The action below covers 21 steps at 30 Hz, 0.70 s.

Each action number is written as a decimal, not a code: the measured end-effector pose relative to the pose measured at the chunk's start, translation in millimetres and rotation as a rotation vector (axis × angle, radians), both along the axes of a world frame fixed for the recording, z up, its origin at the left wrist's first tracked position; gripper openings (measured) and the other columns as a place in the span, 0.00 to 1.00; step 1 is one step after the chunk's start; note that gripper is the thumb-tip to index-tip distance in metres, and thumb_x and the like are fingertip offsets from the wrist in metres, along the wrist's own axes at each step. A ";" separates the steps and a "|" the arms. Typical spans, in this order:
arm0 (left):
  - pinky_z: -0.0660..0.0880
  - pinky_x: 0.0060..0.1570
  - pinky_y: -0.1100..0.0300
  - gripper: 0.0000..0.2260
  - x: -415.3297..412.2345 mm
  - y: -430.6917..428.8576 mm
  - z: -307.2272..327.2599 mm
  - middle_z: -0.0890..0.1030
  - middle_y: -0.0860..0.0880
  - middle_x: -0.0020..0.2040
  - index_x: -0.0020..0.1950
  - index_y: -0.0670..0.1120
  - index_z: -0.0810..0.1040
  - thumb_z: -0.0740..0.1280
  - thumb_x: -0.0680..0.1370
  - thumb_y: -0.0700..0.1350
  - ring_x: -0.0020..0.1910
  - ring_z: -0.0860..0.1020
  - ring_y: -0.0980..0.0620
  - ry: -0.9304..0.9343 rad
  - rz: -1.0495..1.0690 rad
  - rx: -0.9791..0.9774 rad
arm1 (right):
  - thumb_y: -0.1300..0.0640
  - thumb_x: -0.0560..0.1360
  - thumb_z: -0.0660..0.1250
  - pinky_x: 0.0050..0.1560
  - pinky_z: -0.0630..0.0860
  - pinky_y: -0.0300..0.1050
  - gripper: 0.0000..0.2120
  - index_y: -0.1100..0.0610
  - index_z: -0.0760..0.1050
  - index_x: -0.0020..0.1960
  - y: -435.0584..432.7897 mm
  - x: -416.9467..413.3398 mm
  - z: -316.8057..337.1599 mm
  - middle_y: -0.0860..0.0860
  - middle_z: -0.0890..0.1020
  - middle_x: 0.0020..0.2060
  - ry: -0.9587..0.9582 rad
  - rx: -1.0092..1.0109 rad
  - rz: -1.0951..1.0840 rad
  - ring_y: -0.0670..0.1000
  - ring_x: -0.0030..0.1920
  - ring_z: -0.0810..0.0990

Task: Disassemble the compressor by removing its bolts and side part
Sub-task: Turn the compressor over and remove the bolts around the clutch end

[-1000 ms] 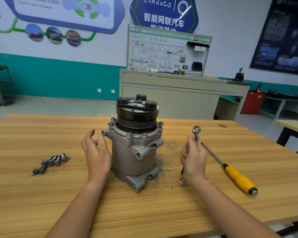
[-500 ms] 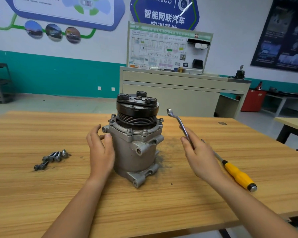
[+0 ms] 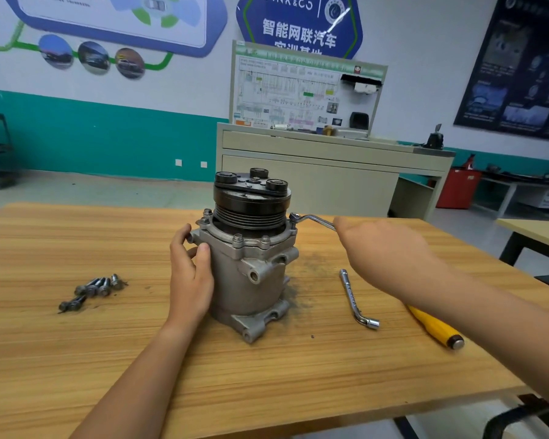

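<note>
Nearest you: pale wood-grain surface (image 3: pixel 267 391). On it to the right lies a yellow-handled screwdriver (image 3: pixel 435 327), part hidden under your right forearm; just beyond it a bent steel socket wrench (image 3: pixel 354 299), loose. To the left, well apart, a heap of dark loose bolts (image 3: pixel 92 289).

Centre: grey cast-metal compressor (image 3: pixel 248 280) with black grooved pulley, upright on the surface, pulley end up. Your left hand (image 3: pixel 191 270) grips its left flank; fingers wrapped round the side, thumb on the front; this hand is the nearer to the body.

Your right hand (image 3: pixel 381 251) holds a cranked chrome ring spanner (image 3: pixel 314 220); fingers hidden behind the hand's back, shank running into them. The spanner's long axis is roughly level, pointing left from the fingers; its ring sits at the right-rim flange bolt (image 3: pixel 293 218).

Judgement: loosening step; the swing pivots on that bolt; several flange bolts not yet out.

Beyond: beige cabinet (image 3: pixel 330 172).
</note>
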<state>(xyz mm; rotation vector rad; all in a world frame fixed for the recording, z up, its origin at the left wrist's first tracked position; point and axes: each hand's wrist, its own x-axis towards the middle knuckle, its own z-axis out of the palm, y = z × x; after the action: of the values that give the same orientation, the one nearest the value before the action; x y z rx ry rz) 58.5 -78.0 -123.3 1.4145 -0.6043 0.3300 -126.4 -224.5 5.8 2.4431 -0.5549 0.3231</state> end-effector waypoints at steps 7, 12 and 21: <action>0.66 0.59 0.59 0.35 -6.7 6.8 5.3 0.57 0.54 0.71 0.75 0.54 0.52 0.65 0.72 0.54 0.62 0.66 0.59 0.044 -0.155 0.081 | 0.48 0.81 0.47 0.24 0.58 0.41 0.17 0.56 0.66 0.60 -13.6 6.2 34.2 0.48 0.63 0.27 0.211 -0.151 0.086 0.49 0.27 0.63; 0.66 0.66 0.53 0.44 -5.9 9.4 4.3 0.53 0.56 0.71 0.75 0.56 0.48 0.73 0.68 0.52 0.67 0.62 0.55 0.002 -0.165 0.148 | 0.48 0.81 0.45 0.23 0.57 0.40 0.17 0.56 0.66 0.58 -19.1 9.4 24.6 0.48 0.66 0.25 0.180 -0.141 0.114 0.47 0.24 0.64; 0.70 0.60 0.54 0.42 -0.5 10.6 4.6 0.57 0.59 0.66 0.71 0.63 0.52 0.76 0.65 0.52 0.60 0.68 0.56 -0.011 -0.140 0.135 | 0.64 0.78 0.56 0.28 0.65 0.41 0.17 0.57 0.62 0.65 -70.4 48.0 26.0 0.51 0.75 0.39 0.196 -0.248 0.170 0.49 0.31 0.71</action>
<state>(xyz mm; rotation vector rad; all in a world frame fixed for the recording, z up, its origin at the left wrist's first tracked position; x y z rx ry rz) 58.0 -67.4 -118.7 1.4914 -0.7419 0.1887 -78.4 -294.9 31.7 2.2516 -0.2093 0.2042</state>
